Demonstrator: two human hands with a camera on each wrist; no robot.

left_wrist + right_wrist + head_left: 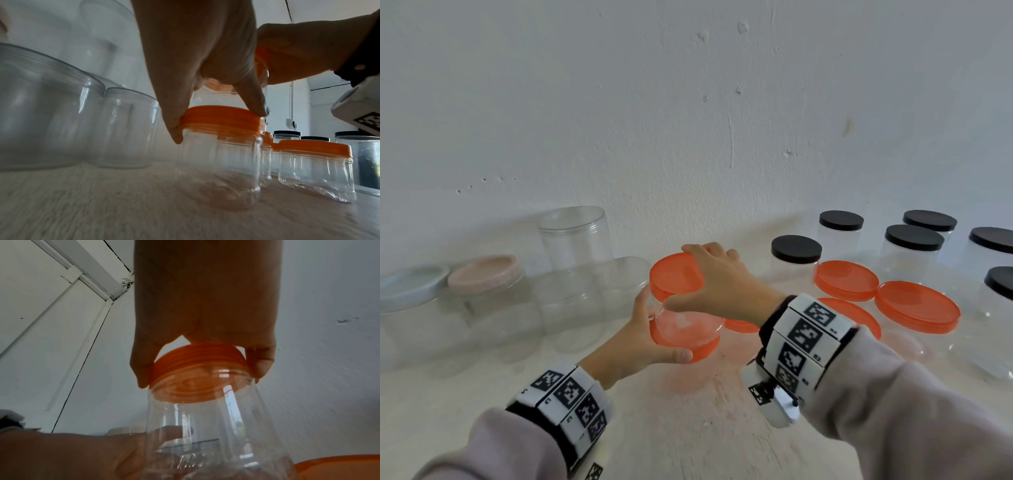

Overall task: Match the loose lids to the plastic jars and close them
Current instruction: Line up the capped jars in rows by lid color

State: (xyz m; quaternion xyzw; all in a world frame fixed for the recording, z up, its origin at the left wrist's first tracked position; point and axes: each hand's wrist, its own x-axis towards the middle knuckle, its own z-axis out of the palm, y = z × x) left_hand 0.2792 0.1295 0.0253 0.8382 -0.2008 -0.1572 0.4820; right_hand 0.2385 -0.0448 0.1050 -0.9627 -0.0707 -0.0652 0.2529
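Right hand (717,281) is spread wide over the orange lid (676,275), fingers curled down around its rim, thumb on the near side, and the right wrist view confirms it: fingertips (261,363) clamped on the ribbed edge of the lid, which sits on the mouth of the clear jar (205,426). Left hand (633,342) comes in from below and wraps the jar's body, thumb across the front, fingers round the far side, so this one is grasping the jar itself. The jar is tilted, its top leaning away toward the wall (688,102), and it is held above a second orange-lidded jar (220,155) that stands on the table (688,428); in the left wrist view the left fingertips touch that lower orange cap, though I cannot tell whether the two jars are touching. Both forearms reach forward, sleeves pulled back behind the marker bands, the right wrist higher and angled across toward the left. Over to the right, more orange-capped jars (916,306) stand close together, with black-capped jars (796,250) behind them. On the left, a cluster of clear open jars (575,236) stands by the wall, beside one with a pink lid (484,270) and one with a pale blue lid (410,284).
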